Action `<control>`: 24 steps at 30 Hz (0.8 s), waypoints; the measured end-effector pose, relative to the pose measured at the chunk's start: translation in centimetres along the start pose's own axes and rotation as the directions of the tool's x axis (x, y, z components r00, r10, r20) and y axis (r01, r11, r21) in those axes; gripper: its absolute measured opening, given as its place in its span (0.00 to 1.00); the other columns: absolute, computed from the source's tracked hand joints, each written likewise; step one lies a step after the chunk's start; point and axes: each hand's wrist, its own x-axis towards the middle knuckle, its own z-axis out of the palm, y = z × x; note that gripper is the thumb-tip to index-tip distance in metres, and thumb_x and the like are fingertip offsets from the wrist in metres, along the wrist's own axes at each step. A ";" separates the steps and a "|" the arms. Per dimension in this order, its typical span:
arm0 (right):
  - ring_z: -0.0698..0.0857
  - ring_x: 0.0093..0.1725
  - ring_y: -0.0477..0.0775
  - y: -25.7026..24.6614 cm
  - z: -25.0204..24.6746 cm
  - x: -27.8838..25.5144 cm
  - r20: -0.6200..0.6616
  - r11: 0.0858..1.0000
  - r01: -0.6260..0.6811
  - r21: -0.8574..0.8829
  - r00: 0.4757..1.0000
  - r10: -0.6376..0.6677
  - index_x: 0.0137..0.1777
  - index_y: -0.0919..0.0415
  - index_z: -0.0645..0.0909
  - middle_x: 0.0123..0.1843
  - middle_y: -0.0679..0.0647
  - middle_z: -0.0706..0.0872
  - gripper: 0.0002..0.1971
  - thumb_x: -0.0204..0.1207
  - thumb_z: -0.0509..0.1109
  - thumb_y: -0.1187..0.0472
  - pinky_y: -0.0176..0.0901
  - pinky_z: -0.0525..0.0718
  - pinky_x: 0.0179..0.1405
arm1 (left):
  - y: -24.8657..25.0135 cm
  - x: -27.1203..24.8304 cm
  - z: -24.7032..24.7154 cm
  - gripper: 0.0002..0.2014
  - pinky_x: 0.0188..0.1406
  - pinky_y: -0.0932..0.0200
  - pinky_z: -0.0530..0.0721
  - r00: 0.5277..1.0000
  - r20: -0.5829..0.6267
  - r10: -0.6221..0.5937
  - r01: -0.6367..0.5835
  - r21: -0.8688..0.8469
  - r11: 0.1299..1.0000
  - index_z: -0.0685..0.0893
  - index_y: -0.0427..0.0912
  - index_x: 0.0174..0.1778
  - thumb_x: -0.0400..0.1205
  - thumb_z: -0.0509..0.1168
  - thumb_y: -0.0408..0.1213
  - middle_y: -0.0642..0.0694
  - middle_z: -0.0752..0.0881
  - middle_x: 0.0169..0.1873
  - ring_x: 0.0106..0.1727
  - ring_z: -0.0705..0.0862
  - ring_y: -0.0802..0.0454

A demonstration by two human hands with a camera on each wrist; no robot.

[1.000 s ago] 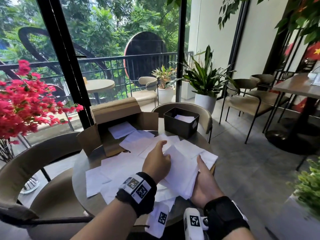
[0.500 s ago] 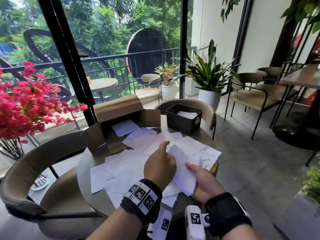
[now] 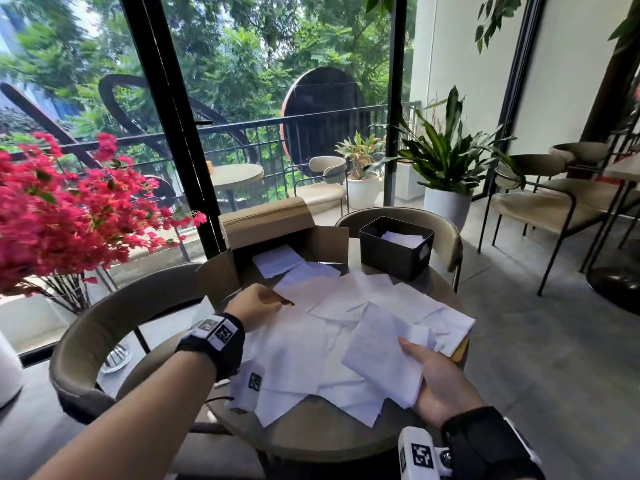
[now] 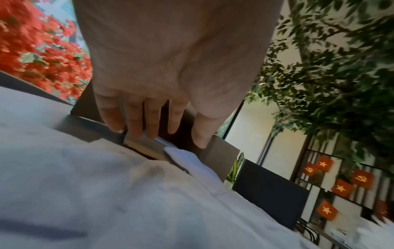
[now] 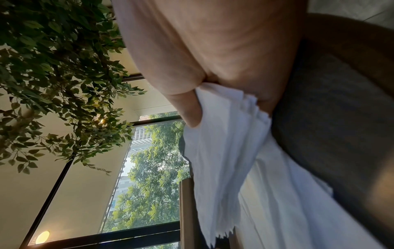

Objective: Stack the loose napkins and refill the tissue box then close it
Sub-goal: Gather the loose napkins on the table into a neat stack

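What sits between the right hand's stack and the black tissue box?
In the head view, loose napkins cover the table between the right hand and the black tissue box.

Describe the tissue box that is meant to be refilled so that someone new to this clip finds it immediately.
Start at the round table strewn with loose white napkins. At its far edge, right of the open cardboard box, stands the black tissue box. It is the only dark, square, open-topped container there, with a few white napkins inside.
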 end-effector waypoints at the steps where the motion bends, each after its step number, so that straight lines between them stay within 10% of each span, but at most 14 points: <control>1: 0.94 0.60 0.68 -0.1 0.1 -0.2 -0.003 1.000 -0.003 -0.009 1.000 0.003 0.71 0.77 0.84 0.66 0.71 0.91 0.20 0.92 0.60 0.62 0.65 0.92 0.56 | 0.1 0.8 0.0 0.08 0.40 0.57 0.82 1.000 0.004 -0.013 0.013 -0.014 1.000 0.84 0.51 0.36 0.78 0.75 0.44 0.55 0.87 0.36 0.42 0.87 0.51; 4: 0.96 0.54 0.69 -0.3 0.3 -0.4 -0.024 0.997 0.020 -0.071 0.999 -0.022 0.65 0.76 0.87 0.61 0.71 0.93 0.18 0.91 0.61 0.63 0.63 0.94 0.53 | 0.4 3.6 0.3 0.11 0.36 0.58 0.78 0.999 -0.016 -0.043 0.043 0.015 0.999 0.84 0.47 0.40 0.76 0.74 0.50 0.48 0.88 0.39 0.42 0.87 0.47; 8: 0.89 0.69 0.73 0.2 -0.3 0.1 -0.060 0.995 0.029 -0.095 0.998 -0.035 0.72 0.77 0.84 0.67 0.72 0.90 0.20 0.90 0.63 0.62 0.67 0.78 0.81 | 1.0 6.9 1.4 0.19 0.45 0.56 0.85 0.994 -0.050 -0.095 0.100 0.115 0.988 0.83 0.47 0.49 0.74 0.71 0.59 0.48 0.88 0.47 0.49 0.88 0.43; 16: 0.86 0.70 0.78 0.0 -0.9 1.8 -0.154 0.997 0.036 -0.072 0.987 -0.047 0.69 0.83 0.82 0.67 0.77 0.88 0.22 0.82 0.70 0.66 0.72 0.74 0.82 | 2.3 10.0 2.6 0.17 0.22 0.66 0.76 0.983 0.036 -0.180 0.177 0.074 0.981 0.89 0.40 0.39 0.77 0.70 0.53 0.49 0.90 0.23 0.24 0.88 0.54; 20: 0.86 0.68 0.79 -0.3 -0.6 1.5 -0.137 0.994 0.058 -0.096 0.988 -0.071 0.65 0.83 0.84 0.64 0.79 0.89 0.16 0.86 0.67 0.69 0.73 0.76 0.79 | 1.7 10.8 2.9 0.15 0.31 0.61 0.82 0.977 0.021 -0.214 0.209 0.128 0.969 0.89 0.40 0.35 0.72 0.73 0.51 0.46 0.92 0.32 0.36 0.91 0.46; 24: 0.88 0.67 0.76 0.1 -0.9 1.8 -0.079 0.994 0.019 -0.111 0.996 -0.028 0.74 0.79 0.80 0.69 0.78 0.87 0.44 0.56 0.89 0.64 0.67 0.82 0.73 | 0.8 11.5 3.3 0.12 0.37 0.57 0.79 0.987 -0.038 -0.156 0.161 0.171 0.972 0.83 0.44 0.41 0.73 0.71 0.50 0.40 0.91 0.45 0.43 0.88 0.39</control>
